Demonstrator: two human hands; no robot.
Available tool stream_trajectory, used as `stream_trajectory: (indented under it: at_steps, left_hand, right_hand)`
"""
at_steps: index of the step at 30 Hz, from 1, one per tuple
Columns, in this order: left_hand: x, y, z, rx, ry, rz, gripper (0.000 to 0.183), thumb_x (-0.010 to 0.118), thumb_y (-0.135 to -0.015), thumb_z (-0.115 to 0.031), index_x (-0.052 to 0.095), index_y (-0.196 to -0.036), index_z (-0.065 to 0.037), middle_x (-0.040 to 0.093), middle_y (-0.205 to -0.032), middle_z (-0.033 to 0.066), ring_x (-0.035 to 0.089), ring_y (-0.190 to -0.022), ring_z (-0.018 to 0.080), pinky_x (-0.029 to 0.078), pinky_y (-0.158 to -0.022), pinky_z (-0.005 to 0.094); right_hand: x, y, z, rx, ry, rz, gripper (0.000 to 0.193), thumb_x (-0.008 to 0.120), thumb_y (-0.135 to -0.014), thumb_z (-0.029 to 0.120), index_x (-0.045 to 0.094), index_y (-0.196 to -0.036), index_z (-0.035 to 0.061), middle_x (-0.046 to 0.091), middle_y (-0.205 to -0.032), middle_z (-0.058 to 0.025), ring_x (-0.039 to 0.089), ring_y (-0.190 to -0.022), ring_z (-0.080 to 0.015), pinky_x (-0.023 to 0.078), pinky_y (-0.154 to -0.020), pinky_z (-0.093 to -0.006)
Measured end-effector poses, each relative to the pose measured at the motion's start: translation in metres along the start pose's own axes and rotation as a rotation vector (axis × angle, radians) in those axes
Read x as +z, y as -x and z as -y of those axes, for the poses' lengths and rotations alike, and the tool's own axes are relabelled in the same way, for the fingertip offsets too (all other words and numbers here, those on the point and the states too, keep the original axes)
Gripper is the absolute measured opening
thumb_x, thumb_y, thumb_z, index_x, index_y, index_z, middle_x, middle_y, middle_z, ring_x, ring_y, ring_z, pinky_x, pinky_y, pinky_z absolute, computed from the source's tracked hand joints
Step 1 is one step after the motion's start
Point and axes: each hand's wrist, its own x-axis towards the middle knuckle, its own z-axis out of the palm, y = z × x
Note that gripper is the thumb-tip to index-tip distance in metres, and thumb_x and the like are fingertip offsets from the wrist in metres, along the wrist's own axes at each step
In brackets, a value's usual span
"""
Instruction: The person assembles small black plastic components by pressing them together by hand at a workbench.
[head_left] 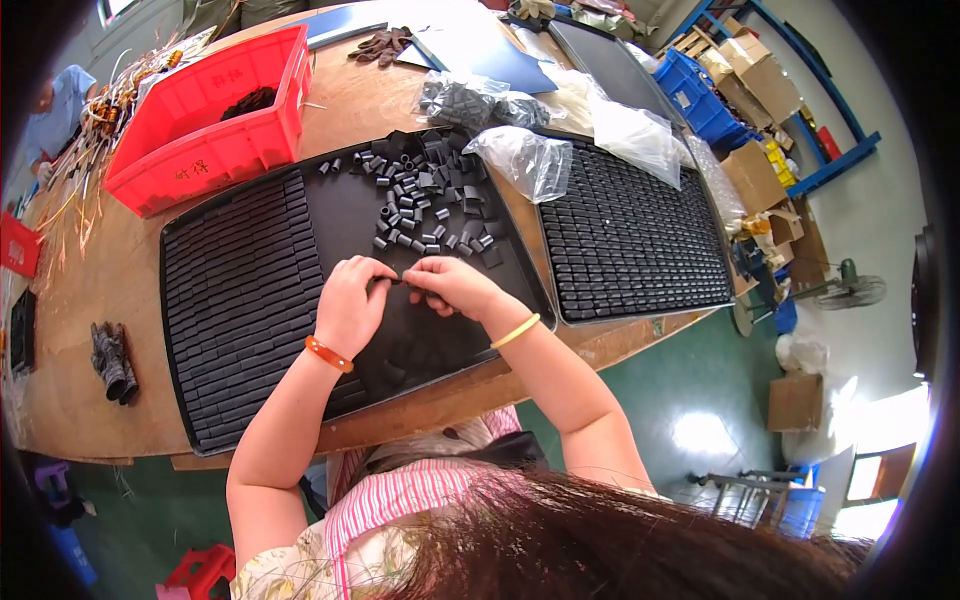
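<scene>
My left hand (352, 298) and my right hand (452, 284) meet over the middle of a large black tray (345, 230). Their fingertips pinch a small black piece (399, 281) from both sides; fingers cover most of it, so its exact shape cannot be made out. Just beyond my hands lies a loose heap of short black tubes (405, 205), some on their sides and some on end, with flat black pieces (474, 197) at its right. Tight rows of black pieces (240, 290) fill the left part of the tray.
On the right stands a second tray (630, 235) packed with black pieces, plastic bags (525, 160) over its far edge. A red crate (210, 125) sits at the far left, near wires (95, 130) and a person in blue (62, 105). Dark gloves (114, 362) lie at left.
</scene>
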Motion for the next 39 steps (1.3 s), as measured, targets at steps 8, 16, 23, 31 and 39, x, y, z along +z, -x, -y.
stream_trajectory:
  at_steps: [8,16,23,31,39]
  left_hand:
    - [-0.001,0.001,0.011,-0.258,0.474,-0.071,0.013,0.067,-0.089,-0.002,0.068,-0.101,-0.003,0.064,-0.08,0.0017,0.058,-0.07,0.007,0.048,-0.066,0.0229]
    - [0.004,0.003,0.005,-0.322,0.784,-0.068,0.008,0.067,-0.093,-0.004,0.069,-0.1,-0.002,0.066,-0.084,-0.0015,0.058,-0.075,0.003,0.047,-0.068,0.0194]
    - [-0.003,0.006,-0.01,-0.048,0.475,-0.056,0.02,0.074,-0.086,-0.006,0.069,-0.105,-0.005,0.068,-0.089,0.0028,0.063,-0.078,0.0126,0.05,-0.069,0.0266]
    - [-0.022,0.005,-0.024,0.271,-0.105,-0.177,0.032,0.078,-0.071,-0.009,0.068,-0.101,-0.008,0.065,-0.105,0.006,0.062,-0.096,0.0279,0.05,-0.086,0.0386]
    - [-0.044,0.01,-0.002,0.074,0.055,-0.308,0.018,0.079,-0.074,-0.003,0.071,-0.09,-0.005,0.066,-0.087,0.0058,0.062,-0.084,0.0252,0.05,-0.074,0.0344]
  right_hand:
    - [-0.009,0.003,0.006,-0.149,-0.303,-0.197,0.017,0.06,-0.099,0.022,0.064,-0.101,0.0052,0.059,-0.078,-0.0003,0.044,-0.05,-0.0044,0.034,-0.043,-0.0212]
    - [0.032,0.039,0.002,-0.266,-0.076,-0.171,0.021,0.066,-0.098,0.022,0.066,-0.109,0.0044,0.057,-0.075,0.0026,0.045,-0.052,-0.001,0.032,-0.044,-0.0172]
    - [0.03,0.041,-0.005,-0.265,-0.103,-0.205,0.017,0.069,-0.093,0.021,0.068,-0.101,0.0049,0.06,-0.076,0.0046,0.048,-0.061,-0.0011,0.038,-0.052,-0.019]
    - [0.035,0.05,-0.003,-0.32,-0.045,-0.266,0.014,0.068,-0.092,0.015,0.069,-0.093,0.0014,0.066,-0.083,0.0004,0.057,-0.075,-0.0067,0.048,-0.067,-0.0246]
    - [0.071,0.074,-0.026,-0.62,1.063,0.059,0.017,0.066,-0.088,0.02,0.076,-0.1,0.0138,0.069,-0.087,-0.0067,0.068,-0.08,-0.0282,0.056,-0.072,-0.0391]
